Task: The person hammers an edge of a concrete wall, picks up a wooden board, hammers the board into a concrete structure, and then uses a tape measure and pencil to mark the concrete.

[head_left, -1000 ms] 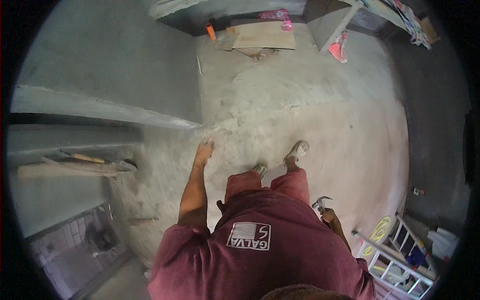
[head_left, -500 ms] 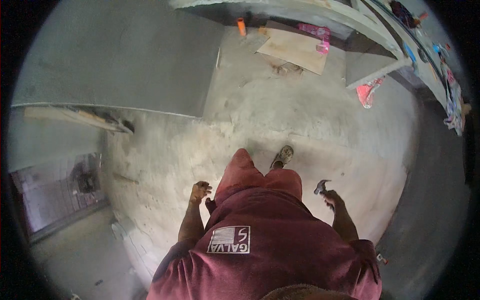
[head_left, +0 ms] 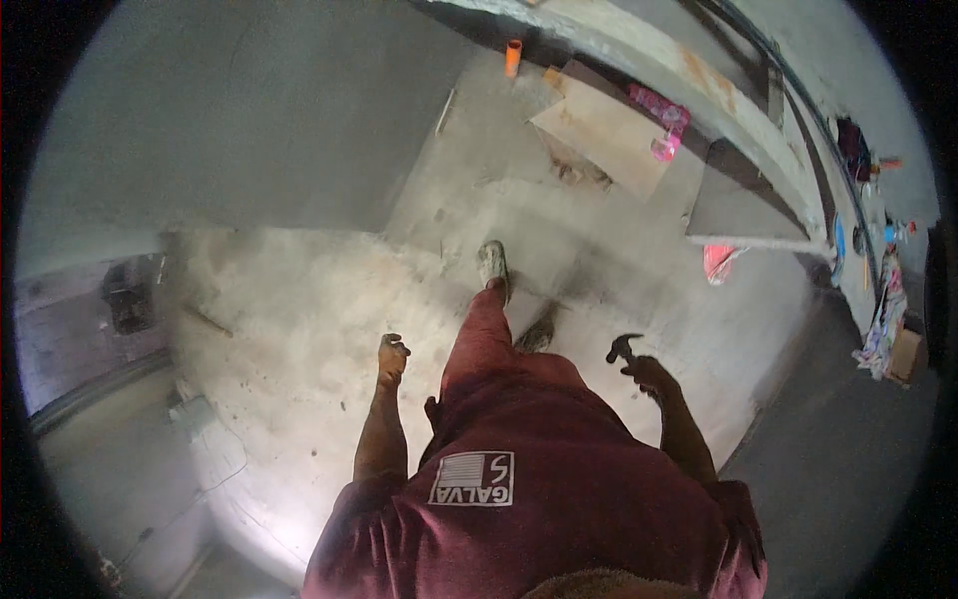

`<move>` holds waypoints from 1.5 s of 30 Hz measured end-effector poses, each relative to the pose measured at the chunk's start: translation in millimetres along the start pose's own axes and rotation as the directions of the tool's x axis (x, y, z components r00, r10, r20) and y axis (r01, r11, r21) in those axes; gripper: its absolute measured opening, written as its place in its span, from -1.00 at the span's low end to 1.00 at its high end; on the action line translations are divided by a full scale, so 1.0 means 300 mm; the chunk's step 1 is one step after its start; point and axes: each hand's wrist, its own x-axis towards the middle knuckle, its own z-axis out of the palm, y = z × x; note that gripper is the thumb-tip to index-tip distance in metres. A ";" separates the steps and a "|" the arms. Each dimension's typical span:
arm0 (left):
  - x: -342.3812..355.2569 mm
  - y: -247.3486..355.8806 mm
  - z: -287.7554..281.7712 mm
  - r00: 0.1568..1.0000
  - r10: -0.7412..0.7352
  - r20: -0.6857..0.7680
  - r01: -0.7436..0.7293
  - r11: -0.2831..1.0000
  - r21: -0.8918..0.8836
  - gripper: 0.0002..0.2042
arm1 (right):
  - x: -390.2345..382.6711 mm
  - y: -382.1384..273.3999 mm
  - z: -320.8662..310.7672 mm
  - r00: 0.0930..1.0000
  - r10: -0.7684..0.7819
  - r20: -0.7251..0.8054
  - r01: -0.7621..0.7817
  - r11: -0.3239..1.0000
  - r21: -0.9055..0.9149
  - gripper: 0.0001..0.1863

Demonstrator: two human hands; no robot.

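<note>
My right hand (head_left: pixel 649 377) grips a claw hammer (head_left: pixel 626 348) beside my right thigh, with its metal head upward. My left hand (head_left: pixel 392 361) hangs beside my left hip with loosely bent fingers apart and nothing visible in it. Below me is a dusty concrete floor (head_left: pixel 277 334). My left shoe (head_left: pixel 492 260) is forward on it, and my right shoe (head_left: pixel 539 329) is farther back, partly in shadow.
Ahead lie cardboard sheets (head_left: pixel 594 135), an orange pipe (head_left: pixel 513 58) and a pink bag (head_left: pixel 667 140). A concrete ledge (head_left: pixel 679 65) with clutter runs along the upper right, near a red bag (head_left: pixel 717 260). A grey wall (head_left: pixel 230 120) stands on the left.
I have stepped across the floor and my view has turned. My left foot has swung forward. The ladder has left view. My left hand has drawn back beside my hip; the hammer remains gripped.
</note>
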 end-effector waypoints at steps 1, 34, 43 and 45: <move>0.098 -0.020 0.047 1.000 -0.001 0.006 0.001 1.000 -0.029 -0.53 | -0.020 -0.052 -0.042 0.999 0.033 0.003 -0.033 0.999 -0.034 -0.67; 1.104 -0.528 1.293 0.706 -0.691 -0.152 0.418 0.580 -0.699 -0.77 | 1.716 -1.029 -0.402 0.945 -0.209 0.250 0.266 0.938 -0.223 -0.58; 1.322 -0.258 1.291 0.784 -0.619 0.046 0.479 0.556 -0.680 -0.79 | 2.530 -1.276 -0.712 0.949 -0.315 0.021 0.281 0.873 0.398 -0.73; 1.329 -0.253 1.271 0.752 -0.656 0.056 0.511 0.527 -0.679 -0.79 | 2.601 -1.401 -0.605 0.945 -0.327 -0.019 0.304 0.854 0.422 -0.68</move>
